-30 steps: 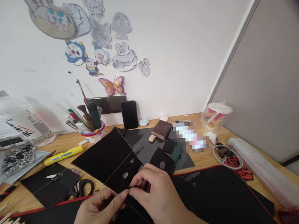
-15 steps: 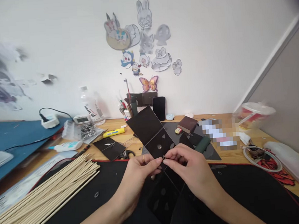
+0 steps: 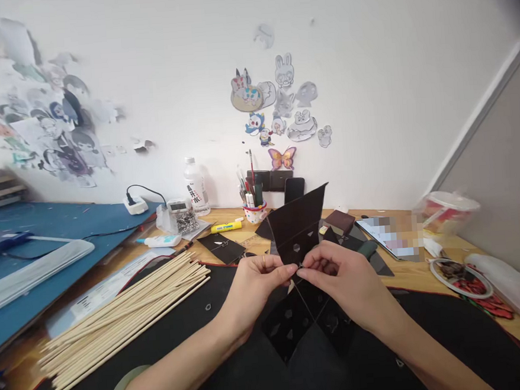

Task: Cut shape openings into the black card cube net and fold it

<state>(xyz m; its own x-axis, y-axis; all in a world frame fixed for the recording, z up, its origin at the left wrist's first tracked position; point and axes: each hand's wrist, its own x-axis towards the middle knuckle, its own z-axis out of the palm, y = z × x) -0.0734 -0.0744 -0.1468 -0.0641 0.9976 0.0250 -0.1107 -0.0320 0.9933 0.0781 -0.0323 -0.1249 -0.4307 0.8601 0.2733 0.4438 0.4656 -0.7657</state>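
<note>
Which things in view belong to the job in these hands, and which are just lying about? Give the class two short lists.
Seem to belong to the job:
black card with cut-out holes
left hand and right hand, pinching at the card
black mat beneath the hands

Probably just lying about, untouched:
wooden sticks
water bottle
pen cup
lidded drink cup

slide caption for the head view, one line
Left hand and right hand, fingertips close together, at a black card with holes; wooden sticks lie on the mat to the left.
</note>
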